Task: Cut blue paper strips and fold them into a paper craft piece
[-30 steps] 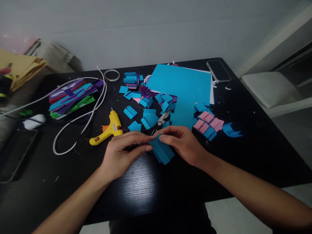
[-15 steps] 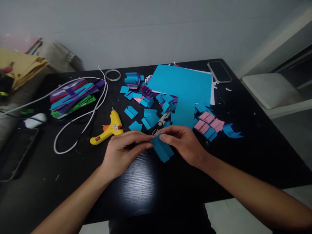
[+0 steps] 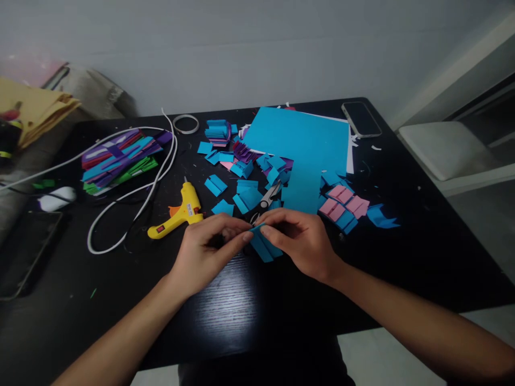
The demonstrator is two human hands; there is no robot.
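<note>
Both my hands pinch a folded piece of blue paper [image 3: 266, 249] above the front middle of the black table. My left hand [image 3: 207, 247] has thumb and forefinger closed on its upper left corner. From the other side, my right hand [image 3: 301, 238] grips the top edge between thumb and fingers. Creases run down the piece, and its lower end hangs free. Just beyond my fingers lie scissors [image 3: 270, 197], their handles partly hidden by my hands. Several small folded blue papers [image 3: 248, 197] are scattered around the scissors.
A yellow glue gun [image 3: 183, 212] lies to the left, near a looped white cable [image 3: 120, 200] and bundled coloured paper strips [image 3: 120, 158]. Behind are a large blue sheet [image 3: 301, 134] and a phone [image 3: 362, 119]. Pink and blue folded pieces [image 3: 344, 206] sit at right.
The blue paper has tilted and its lower end has risen slightly. My left thumb has shifted up to its top corner, and the right fingers have curled a little more.
</note>
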